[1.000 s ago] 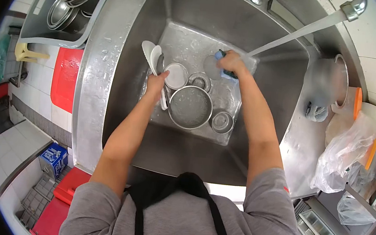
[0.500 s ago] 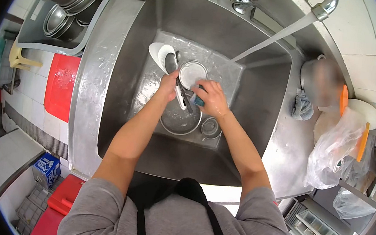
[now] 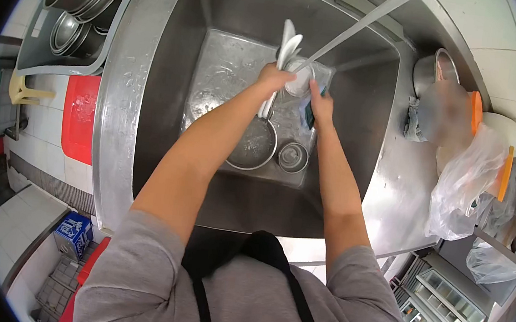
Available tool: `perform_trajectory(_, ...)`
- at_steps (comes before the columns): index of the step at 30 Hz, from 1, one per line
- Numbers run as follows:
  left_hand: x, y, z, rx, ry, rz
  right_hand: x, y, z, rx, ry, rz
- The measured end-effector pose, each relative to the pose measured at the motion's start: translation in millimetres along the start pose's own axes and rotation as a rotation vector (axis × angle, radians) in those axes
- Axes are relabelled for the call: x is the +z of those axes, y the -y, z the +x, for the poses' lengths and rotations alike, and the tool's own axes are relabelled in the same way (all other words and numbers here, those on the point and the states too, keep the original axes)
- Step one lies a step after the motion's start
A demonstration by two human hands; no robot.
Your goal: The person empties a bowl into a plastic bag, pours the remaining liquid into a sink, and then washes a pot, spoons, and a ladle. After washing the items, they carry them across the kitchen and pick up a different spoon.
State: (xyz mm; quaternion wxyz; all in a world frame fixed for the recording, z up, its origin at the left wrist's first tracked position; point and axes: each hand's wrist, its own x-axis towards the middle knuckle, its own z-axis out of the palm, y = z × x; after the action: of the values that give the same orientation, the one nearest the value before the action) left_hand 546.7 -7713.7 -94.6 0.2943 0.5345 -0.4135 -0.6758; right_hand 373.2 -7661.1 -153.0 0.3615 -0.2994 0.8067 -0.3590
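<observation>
My left hand (image 3: pixel 273 79) is closed round several utensils (image 3: pixel 287 41), white and metal, held upright over the sink (image 3: pixel 219 50). My right hand (image 3: pixel 321 105) grips a blue-green sponge (image 3: pixel 306 114). Between the hands is a round whitish dish (image 3: pixel 299 80), under the running water (image 3: pixel 360 25); which fingers carry it is hard to tell. Below them a round metal pan (image 3: pixel 253 145) lies on the sink floor, and a small round bowl (image 3: pixel 293 158) sits to its right.
A grey tub (image 3: pixel 60 68) with stacked metal pans stands at the upper left. On the right counter are a metal pot (image 3: pixel 428 69), a grey cloth (image 3: pixel 412 121) and plastic bags (image 3: pixel 466 189). A red surface (image 3: pixel 80 118) lies left of the sink.
My left hand has lifted the utensils up and to the right, toward the water stream. My right hand has moved right with the sponge. The camera view has shifted slightly.
</observation>
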Motion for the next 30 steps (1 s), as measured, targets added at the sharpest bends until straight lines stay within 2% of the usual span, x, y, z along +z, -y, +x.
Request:
perform_trajectory(1, 6, -7, 8, -0.001, 0.0, -0.001, 0, -17, -5, 0.101, 0.085, -0.021)
perform_trajectory(2, 11, -15, 15, 0.054, -0.004, 0.404, -2, -31, -22, 0.203, 0.172, -0.046)
perform_trajectory(3, 17, -21, 18, 0.105, -0.007, 0.809, -4, -25, -48, 0.28, 0.344, -0.192)
perform_trajectory(4, 23, -25, 20, 0.099, -0.008, 0.807, 4, -34, -75, 0.23, 0.286, -0.445)
perform_trajectory(6, 34, -35, 24, 0.406, 0.248, 1.221, 27, -75, -112, 0.106, 0.377, -0.771)
perform_trajectory(7, 40, -40, 24, 0.405, 0.248, 1.222, 39, -96, -129, 0.26, 0.272, -0.602)
perform_trajectory(8, 45, -47, 23, 0.495, 0.396, 1.419, 49, -110, -135, 0.405, 0.168, -0.426)
perform_trajectory(9, 44, -55, 20, 0.581, 0.55, 1.615, 54, -117, -130, 0.401, 0.175, -0.419)
perform_trajectory(10, 39, -61, 16, 0.705, 0.588, 1.67, 58, -123, -125, 0.342, 0.149, -0.46)
perform_trajectory(11, 30, -67, 13, 0.699, 0.587, 1.684, 63, -127, -119, 0.282, 0.122, -0.498)
perform_trajectory(12, 19, -73, 12, 0.74, 0.471, 1.63, 64, -112, -116, 0.218, 0.093, -0.537)
perform_trajectory(13, 7, -77, 9, 0.778, 0.358, 1.568, 63, -93, -103, 0.089, 0.149, -0.57)
perform_trajectory(14, -9, -81, 11, 0.67, 0.292, 1.516, 59, -45, -96, -0.038, 0.204, -0.603)
perform_trajectory(15, -28, -84, 10, 0.565, 0.232, 1.46, 63, -23, -86, -0.211, 0.241, -0.623)
perform_trajectory(17, -67, -86, -12, 0.663, -0.022, 1.238, 68, 29, -74, -0.503, 0.325, -0.717)
perform_trajectory(18, -82, -88, -25, 0.506, -0.07, 1.164, 68, 54, -76, -0.616, 0.377, -0.794)
perform_trajectory(19, -97, -90, -35, 0.352, -0.119, 1.086, 68, 67, -73, -0.619, 0.372, -0.789)
perform_trajectory(21, -129, -57, -43, 0.333, -0.262, 0.957, 67, 92, -62, -0.824, 0.376, -0.96)
perform_trajectory(23, -151, -31, -63, 0.224, -0.277, 0.69, 65, 114, -48, -0.917, 0.34, -1.043)
perform_trajectory(25, -169, 16, -72, 0.253, -0.374, 0.566, 56, 128, -47, -0.997, 0.308, -1.128)
perform_trajectory(27, -162, 12, -110, 0.116, -0.37, 0.292, 42, 142, -49, -1.174, 0.165, -1.085)
perform_trajectory(28, -162, 16, -121, 0.126, -0.372, 0.287, 33, 140, -45, -1.329, 0.084, -1.035)
perform_trajectory(30, -160, 22, -139, 0.031, -0.399, 0.105, 12, 148, -46, -1.404, 0.046, -1.016)
